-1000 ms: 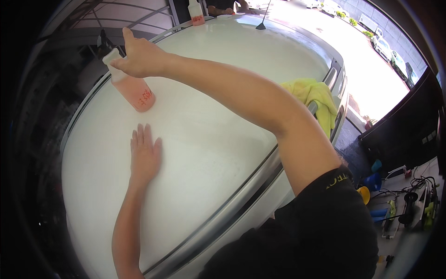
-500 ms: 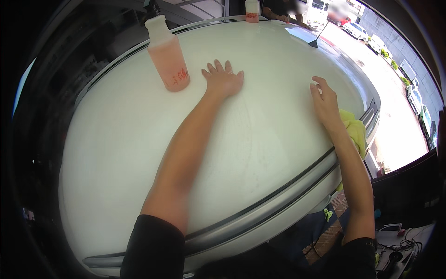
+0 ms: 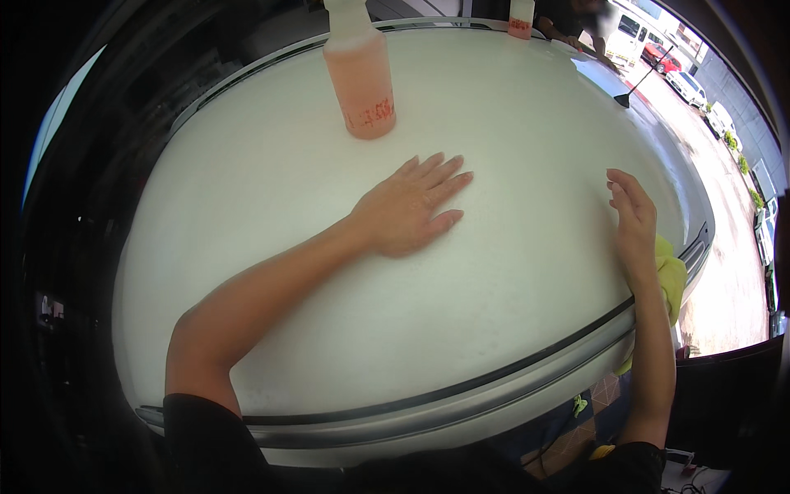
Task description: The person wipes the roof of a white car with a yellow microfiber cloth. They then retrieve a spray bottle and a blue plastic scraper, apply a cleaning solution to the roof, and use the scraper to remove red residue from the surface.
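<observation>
My left hand (image 3: 411, 204) lies flat on the white car roof (image 3: 510, 288), fingers spread and pointing to the right, with nothing in it. Beyond it stands a clear bottle (image 3: 364, 89) of pinkish-orange liquid with red markings; its top is cut off by the upper edge of the picture. At the right, my right hand (image 3: 635, 221) is over the roof with its fingers loosely bent and no object visible in it. A yellow-green cloth (image 3: 671, 276) lies beside my right wrist, partly hidden by the forearm.
A dark strip and silvery roof rail (image 3: 469, 393) run along the near edge. At the far side are a second pinkish bottle (image 3: 520, 23) and a black antenna (image 3: 623, 100). Another person's arm (image 3: 568, 37) rests at the far edge. Parked cars (image 3: 685, 87) stand outside.
My left hand has come nearer across the roof and turned its fingers toward the right, its elbow swinging outward. The view has shifted, so bottle and right hand appear farther right.
</observation>
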Available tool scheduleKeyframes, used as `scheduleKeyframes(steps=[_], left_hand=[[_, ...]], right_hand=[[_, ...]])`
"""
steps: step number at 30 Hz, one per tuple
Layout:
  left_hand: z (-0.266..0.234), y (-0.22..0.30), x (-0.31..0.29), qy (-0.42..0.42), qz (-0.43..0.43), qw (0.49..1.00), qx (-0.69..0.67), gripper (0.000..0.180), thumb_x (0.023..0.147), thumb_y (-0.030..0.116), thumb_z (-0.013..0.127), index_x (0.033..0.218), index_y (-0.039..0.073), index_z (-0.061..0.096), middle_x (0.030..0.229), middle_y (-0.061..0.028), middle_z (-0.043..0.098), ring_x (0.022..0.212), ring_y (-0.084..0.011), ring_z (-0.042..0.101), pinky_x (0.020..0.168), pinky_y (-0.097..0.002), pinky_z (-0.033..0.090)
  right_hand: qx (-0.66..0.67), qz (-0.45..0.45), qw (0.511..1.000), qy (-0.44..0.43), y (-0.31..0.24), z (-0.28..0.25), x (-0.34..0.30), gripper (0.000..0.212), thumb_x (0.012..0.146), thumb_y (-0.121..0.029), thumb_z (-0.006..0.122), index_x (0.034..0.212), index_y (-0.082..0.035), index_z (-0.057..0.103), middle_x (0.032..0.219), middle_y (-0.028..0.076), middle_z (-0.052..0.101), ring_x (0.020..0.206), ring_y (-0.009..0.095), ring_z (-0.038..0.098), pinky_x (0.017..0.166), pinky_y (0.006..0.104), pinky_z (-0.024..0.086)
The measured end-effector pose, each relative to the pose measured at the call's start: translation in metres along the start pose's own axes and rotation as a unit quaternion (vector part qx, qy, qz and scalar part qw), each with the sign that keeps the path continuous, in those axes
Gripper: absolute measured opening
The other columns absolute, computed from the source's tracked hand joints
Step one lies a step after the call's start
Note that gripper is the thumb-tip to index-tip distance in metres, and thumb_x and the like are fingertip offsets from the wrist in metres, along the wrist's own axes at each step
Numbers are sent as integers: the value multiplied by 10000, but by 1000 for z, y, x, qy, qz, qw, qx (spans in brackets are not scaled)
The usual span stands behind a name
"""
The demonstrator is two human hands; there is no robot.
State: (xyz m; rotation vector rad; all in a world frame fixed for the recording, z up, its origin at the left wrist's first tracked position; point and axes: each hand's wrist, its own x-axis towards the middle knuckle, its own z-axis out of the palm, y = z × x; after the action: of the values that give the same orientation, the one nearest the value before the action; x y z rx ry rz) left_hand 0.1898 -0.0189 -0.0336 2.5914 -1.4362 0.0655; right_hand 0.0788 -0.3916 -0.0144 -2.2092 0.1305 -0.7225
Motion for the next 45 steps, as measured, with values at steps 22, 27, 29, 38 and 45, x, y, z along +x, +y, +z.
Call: scheduleKeyframes(steps=[22,27,29,38,45], left_hand=[[-28,-237,29,-27,-233,965,118,554,1120,403,275,1642,218,299,1725,-43,226,1594,-295,170,1298,-510,190],[-22,-197,-30,6,-216,973,78,572,1126,440,222,1654,225,270,1731,-61,207,1599,-295,156,1310,-437,127],[-20,-156,-56,12,-241,966,89,575,1125,436,233,1654,214,266,1731,-74,202,1600,-293,153,1310,-432,122],[-37,68,-125,23,-63,994,82,353,1081,188,520,1412,88,591,1435,-136,591,1297,-315,578,1085,-419,469],[-21,103,-111,-5,-42,997,67,253,1031,156,632,827,20,570,666,-180,526,556,-248,522,549,-392,427]], right_hand=[[62,52,997,5,24,3,11,360,978,-128,563,1316,-13,604,1286,109,655,1113,190,639,909,322,510],[32,11,998,45,36,-5,11,320,965,-126,578,1253,0,639,1246,119,702,1079,206,672,944,341,512],[14,17,997,69,34,-8,13,307,942,-121,581,1210,4,665,1205,136,723,1058,225,684,962,365,518],[-41,-184,946,262,32,-7,31,193,867,-91,557,947,30,684,898,254,720,882,426,708,810,472,559],[-46,-278,942,181,4,-14,-17,162,850,-80,564,911,20,676,845,248,682,854,433,680,780,489,537]])
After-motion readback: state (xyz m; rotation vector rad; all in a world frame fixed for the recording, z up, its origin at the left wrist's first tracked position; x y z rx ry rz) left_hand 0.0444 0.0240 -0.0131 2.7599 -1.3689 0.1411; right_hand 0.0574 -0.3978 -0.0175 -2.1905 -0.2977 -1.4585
